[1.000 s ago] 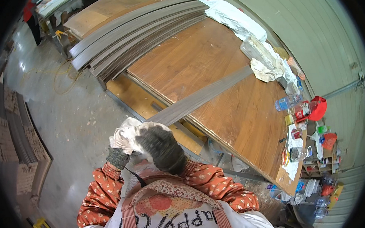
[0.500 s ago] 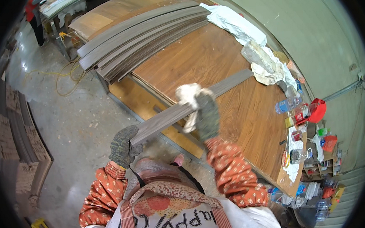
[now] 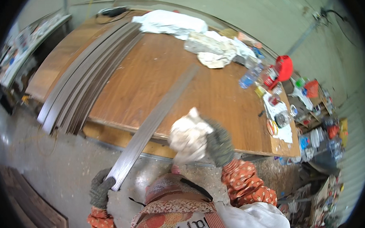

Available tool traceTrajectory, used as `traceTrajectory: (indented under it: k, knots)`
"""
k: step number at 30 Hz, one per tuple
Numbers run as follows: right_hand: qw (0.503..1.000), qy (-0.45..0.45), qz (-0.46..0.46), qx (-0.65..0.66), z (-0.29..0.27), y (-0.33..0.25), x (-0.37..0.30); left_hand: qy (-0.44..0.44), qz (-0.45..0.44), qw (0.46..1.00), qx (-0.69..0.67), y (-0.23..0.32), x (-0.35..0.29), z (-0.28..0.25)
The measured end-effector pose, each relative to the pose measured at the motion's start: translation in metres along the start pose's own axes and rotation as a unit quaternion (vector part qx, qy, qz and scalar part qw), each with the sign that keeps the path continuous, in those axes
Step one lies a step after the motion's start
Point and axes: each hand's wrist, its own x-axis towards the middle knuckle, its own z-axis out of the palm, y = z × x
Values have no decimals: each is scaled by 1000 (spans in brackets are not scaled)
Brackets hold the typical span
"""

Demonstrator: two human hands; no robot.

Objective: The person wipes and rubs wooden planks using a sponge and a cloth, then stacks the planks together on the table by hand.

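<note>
A long grey wood-grain strip (image 3: 152, 123) lies slantwise over the front edge of the brown table (image 3: 163, 53), its far end resting on the top. In a dark knitted glove, my left hand (image 3: 101, 187) grips the strip's near end, which sticks out past the table. My right hand (image 3: 219, 143), gloved the same way, is closed on a crumpled whitish rag (image 3: 190, 136). The rag hangs to the right of the strip, apart from it, near the table's front edge. Both my forearms wear orange flowered sleeves.
Several similar strips (image 3: 85, 77) lie stacked along the table's left side. White cloths (image 3: 171, 23) and a plastic bottle (image 3: 250, 75) line the back and right, with a red container (image 3: 283, 67). More boards (image 3: 34, 208) stand at lower left.
The rag, on the strip before, is now off it, drawn back with my right hand. My left hand is lower and the strip is angled more steeply. The whole view has turned to the right.
</note>
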Motion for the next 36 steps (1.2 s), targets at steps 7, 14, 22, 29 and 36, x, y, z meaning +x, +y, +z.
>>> traceTrajectory:
  k: [7, 14, 22, 29, 36]
  knots:
    - [894, 89, 29, -439, -146, 82, 34, -65, -67, 934, 345, 52, 56, 38]
    - [876, 114, 200, -425, -298, 171, 58, 98, -14, 886, 452, -27, 26, 92]
    - [764, 59, 262, -587, -389, 269, 155, 172, -86, 956, 224, 31, 23, 210]
    - [700, -42, 352, -619, -417, 290, 170, 96, -225, 968, 64, 2, 15, 211]
    - [950, 72, 191, -236, -446, 288, 150, 105, -85, 983, 122, 30, -1, 236]
